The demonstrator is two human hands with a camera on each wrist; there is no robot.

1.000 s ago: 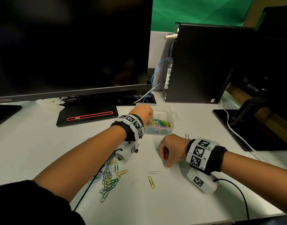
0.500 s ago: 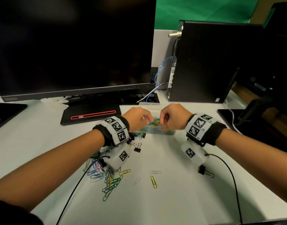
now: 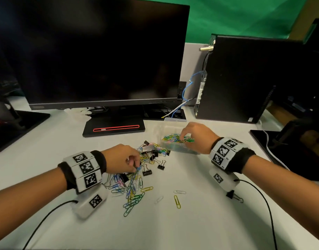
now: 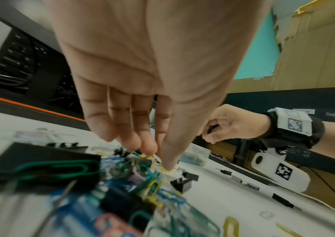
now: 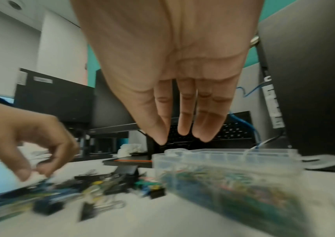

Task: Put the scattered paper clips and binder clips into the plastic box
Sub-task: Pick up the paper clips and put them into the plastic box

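The clear plastic box (image 3: 175, 148), also (image 5: 223, 162), holds many coloured paper clips. My right hand (image 3: 182, 138) hovers over it, and in the right wrist view its fingers (image 5: 182, 125) point straight down with nothing between them. A heap of paper clips (image 3: 132, 193) and black binder clips (image 3: 149, 150) lies left of the box. My left hand (image 3: 137, 167) reaches into that heap, thumb and fingers (image 4: 148, 146) pinching paper clips. A yellow clip (image 3: 177, 202) and a white clip (image 3: 180, 192) lie apart. A lone binder clip (image 3: 233, 195) sits under my right wrist.
A dark monitor (image 3: 100, 51) on a black stand base (image 3: 115, 128) fills the back. A black computer tower (image 3: 236, 80) with blue cables (image 3: 187, 87) stands behind the box. The box's lid (image 3: 175, 120) lies behind it. Another black stand (image 3: 290, 145) is at the right.
My left hand has left the box and come back to the heap, closing on paper clips. My right hand stays over the box.
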